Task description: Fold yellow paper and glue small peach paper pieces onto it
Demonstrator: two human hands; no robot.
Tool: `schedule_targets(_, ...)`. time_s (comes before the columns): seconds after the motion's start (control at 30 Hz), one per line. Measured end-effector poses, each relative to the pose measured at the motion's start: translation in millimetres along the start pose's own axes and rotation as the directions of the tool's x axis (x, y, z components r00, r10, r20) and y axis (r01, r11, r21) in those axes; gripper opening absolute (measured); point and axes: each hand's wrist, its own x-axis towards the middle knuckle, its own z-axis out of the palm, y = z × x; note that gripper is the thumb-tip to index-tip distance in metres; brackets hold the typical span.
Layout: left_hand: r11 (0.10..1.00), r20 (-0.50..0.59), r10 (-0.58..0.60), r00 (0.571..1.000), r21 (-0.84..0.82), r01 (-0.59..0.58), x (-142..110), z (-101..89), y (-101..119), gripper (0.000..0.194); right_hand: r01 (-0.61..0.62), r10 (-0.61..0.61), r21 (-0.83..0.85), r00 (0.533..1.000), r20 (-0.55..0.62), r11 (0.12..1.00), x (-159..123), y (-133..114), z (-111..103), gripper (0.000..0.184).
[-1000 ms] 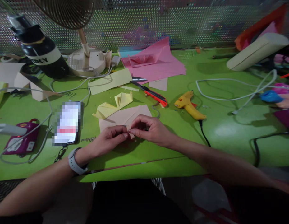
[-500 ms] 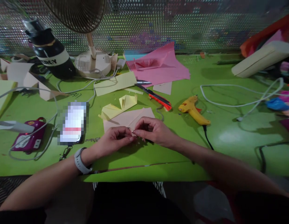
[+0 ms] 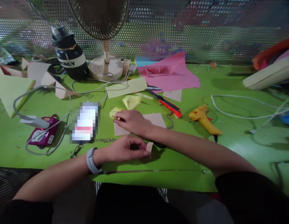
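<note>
My left hand (image 3: pixel 126 150) rests near the table's front edge, its fingers curled round a small folded beige paper piece (image 3: pixel 149 147) that sticks out at the fingertips. My right hand (image 3: pixel 131 121) reaches across to the left and lies over a beige paper sheet (image 3: pixel 156 119), fingertips pinching the edge of a folded yellow paper (image 3: pixel 115 112). Another folded yellow piece (image 3: pixel 132 100) lies just behind. A phone (image 3: pixel 85 123) lies left of both hands.
On the green table (image 3: pixel 228 140) are scissors with red handles (image 3: pixel 169 104), a yellow glue gun (image 3: pixel 204 119), pink paper (image 3: pixel 172 74), a fan base (image 3: pixel 106 67), a black bottle (image 3: pixel 70 56), a purple device (image 3: pixel 43 135) and white cables (image 3: pixel 240 105).
The hands have separated: my right hand left the small beige piece and reached left onto the yellow paper, while my left hand kept the beige piece. The camera view shifted left.
</note>
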Motion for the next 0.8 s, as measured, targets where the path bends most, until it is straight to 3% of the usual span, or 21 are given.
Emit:
schedule_targets(0.13,1.000,0.008,-0.008,1.000,-0.016,0.008,0.5,0.5,-0.3,0.020,0.143,-0.134,0.062,0.982,-0.130,0.988,-24.9,17.9,-25.4,0.017)
schedule_targets(0.2,1.000,0.016,-0.019,1.000,-0.021,0.019,0.8,1.1,-0.2,0.019,0.151,-0.126,0.103,0.967,-0.221,0.983,-34.5,37.9,-40.7,0.018)
schedule_targets(0.27,0.999,0.017,-0.021,1.000,-0.031,0.022,1.2,1.5,-0.6,0.019,0.161,-0.122,0.184,0.970,-0.208,0.970,-40.0,63.7,-53.2,0.018)
schedule_targets(0.37,0.999,0.009,-0.035,0.999,-0.039,0.035,1.9,1.4,-0.8,0.020,0.071,-0.001,0.349,0.981,-0.196,0.934,-43.7,100.5,-65.2,0.012)
schedule_targets(0.43,0.998,0.008,-0.052,0.999,-0.040,0.052,2.4,1.3,-0.1,0.021,-0.033,0.131,0.394,0.966,-0.223,0.919,-45.6,112.6,-69.1,0.009)
schedule_targets(0.53,0.996,0.005,-0.069,0.998,-0.055,0.070,3.2,1.3,1.6,0.020,-0.224,0.331,0.454,0.928,-0.173,0.863,-46.9,103.4,-67.8,0.015)
schedule_targets(0.67,0.995,-0.009,-0.083,0.996,-0.047,0.083,3.4,1.3,2.6,0.020,-0.383,0.405,0.434,0.913,0.047,0.815,-43.5,66.5,-53.3,0.031)
schedule_targets(0.8,0.994,-0.024,-0.099,0.995,-0.045,0.098,2.7,0.5,3.0,0.020,-0.378,0.414,0.261,0.905,-0.098,0.888,-40.9,58.4,-47.4,0.017)
